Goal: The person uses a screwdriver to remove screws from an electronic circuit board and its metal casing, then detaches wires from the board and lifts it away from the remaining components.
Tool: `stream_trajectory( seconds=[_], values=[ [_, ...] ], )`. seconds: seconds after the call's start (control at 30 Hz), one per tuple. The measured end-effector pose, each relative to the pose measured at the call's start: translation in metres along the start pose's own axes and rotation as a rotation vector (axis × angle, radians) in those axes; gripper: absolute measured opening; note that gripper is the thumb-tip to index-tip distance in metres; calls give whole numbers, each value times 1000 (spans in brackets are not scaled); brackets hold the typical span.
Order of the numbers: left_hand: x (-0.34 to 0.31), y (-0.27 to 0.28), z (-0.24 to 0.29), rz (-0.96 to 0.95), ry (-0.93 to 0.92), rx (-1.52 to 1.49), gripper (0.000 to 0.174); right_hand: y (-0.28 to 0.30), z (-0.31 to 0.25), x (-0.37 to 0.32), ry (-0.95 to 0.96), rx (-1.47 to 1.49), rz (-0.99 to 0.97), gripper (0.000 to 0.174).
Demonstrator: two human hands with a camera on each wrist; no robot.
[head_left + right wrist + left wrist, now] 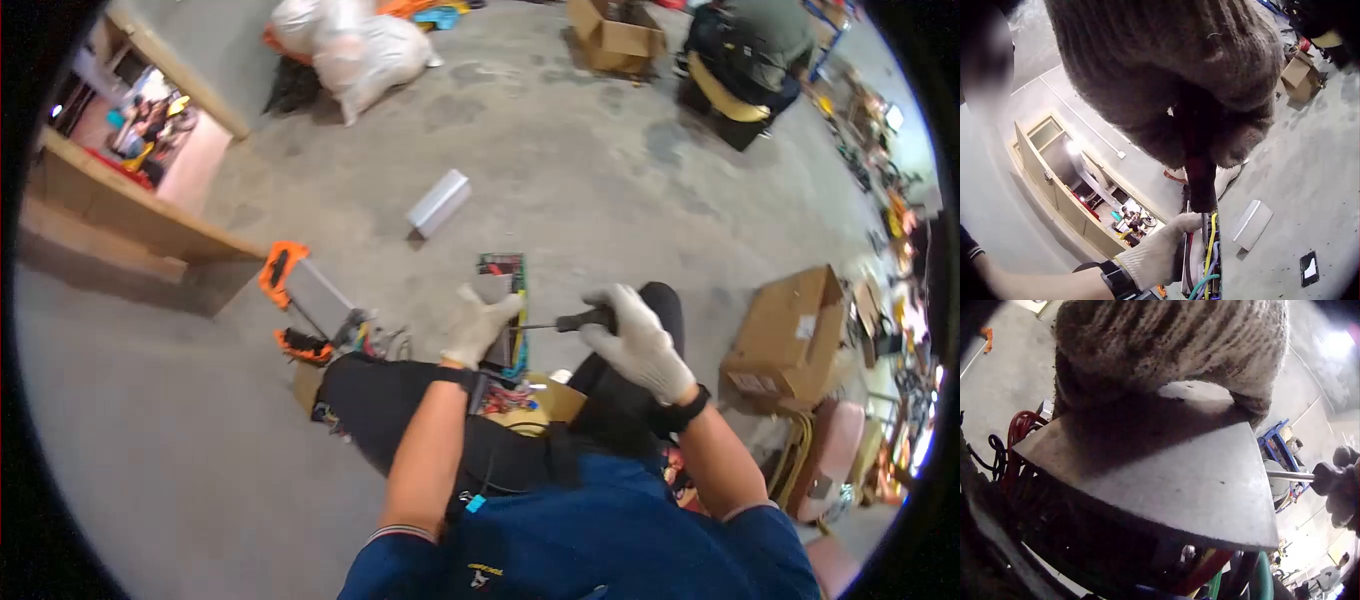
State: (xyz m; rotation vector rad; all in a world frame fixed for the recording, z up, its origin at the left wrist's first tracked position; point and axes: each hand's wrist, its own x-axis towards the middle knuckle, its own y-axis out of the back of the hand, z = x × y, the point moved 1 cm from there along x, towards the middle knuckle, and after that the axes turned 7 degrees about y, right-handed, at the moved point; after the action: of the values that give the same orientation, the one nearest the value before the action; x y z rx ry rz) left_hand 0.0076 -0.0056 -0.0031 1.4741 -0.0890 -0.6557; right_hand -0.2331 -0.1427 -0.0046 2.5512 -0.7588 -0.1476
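My left hand (482,326), in a knitted white glove, holds a wired circuit board unit (503,264) upright between the legs. Its flat grey metal plate (1197,481) fills the left wrist view, with the glove over the upper edge. Yellow, blue and green wires (1211,244) run along the unit's side in the right wrist view. The gloved right hand (640,345) grips a screwdriver (583,320) by its dark handle, shaft pointing left at the unit. From the left wrist, the screwdriver shaft (1291,476) meets the plate's right edge; its tip is hidden.
A silver metal box (440,203) lies on the concrete floor ahead. To the left is an orange-and-grey part (288,272) beside loose wires. Cardboard boxes (785,335) stand at right and far back, near a seated person (750,60). White sacks (350,55) sit at the back.
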Motion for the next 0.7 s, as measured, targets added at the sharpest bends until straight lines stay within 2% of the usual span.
stream_trajectory(
  seconds=[0.03, 0.07, 0.1, 0.17, 0.2, 0.23, 0.3, 0.33, 0.37, 0.4, 0.43, 0.5, 0.53, 0.6, 0.7],
  values=[
    [1, -3, -3, -24, -12, -246, 96, 1, -13, 5, -40, 3, 54, 47],
    [4, -15, -6, -1, -6, -588, 82, 2, -20, 8, -79, 18, 97, 45],
    [13, -77, 100, -33, -84, -819, 82, 96, 19, 13, -94, -371, 104, 38],
    [11, -82, 92, 63, -97, -687, 73, 97, 25, 4, 36, -386, 44, 31],
    [17, -98, 87, -41, -94, -772, 73, 94, 30, -1, 86, -377, 73, 23],
    [25, -118, 82, -135, -86, -864, 72, 96, 25, 1, 102, -232, 90, 18],
    [14, -97, 83, -228, -107, -958, 68, 96, 20, -2, 148, -222, 86, 22],
    [13, -93, 81, -235, -79, -948, 68, 97, 20, 0, 45, -176, 61, 27],
    [14, -91, 82, -250, -61, -907, 81, 98, 19, -1, -58, -141, 45, 32],
    [12, -89, 85, -267, -51, -871, 95, 97, 14, -4, -30, -215, 64, 37],
    [11, -87, 89, -268, -54, -876, 95, 98, 5, 3, -30, -222, 65, 37],
    [7, -84, 92, -194, -92, -951, 64, 99, -6, 12, -346, -235, 15, 34],
    [8, -89, 89, -201, -90, -945, 64, 100, 1, 11, -354, -231, 15, 34],
    [13, -92, 89, -209, -112, -921, 62, 106, 15, 12, -54, -289, -82, 33],
    [9, -80, 88, -165, -92, -841, 59, 106, 15, 3, 55, -160, -8, 33]
  ],
)
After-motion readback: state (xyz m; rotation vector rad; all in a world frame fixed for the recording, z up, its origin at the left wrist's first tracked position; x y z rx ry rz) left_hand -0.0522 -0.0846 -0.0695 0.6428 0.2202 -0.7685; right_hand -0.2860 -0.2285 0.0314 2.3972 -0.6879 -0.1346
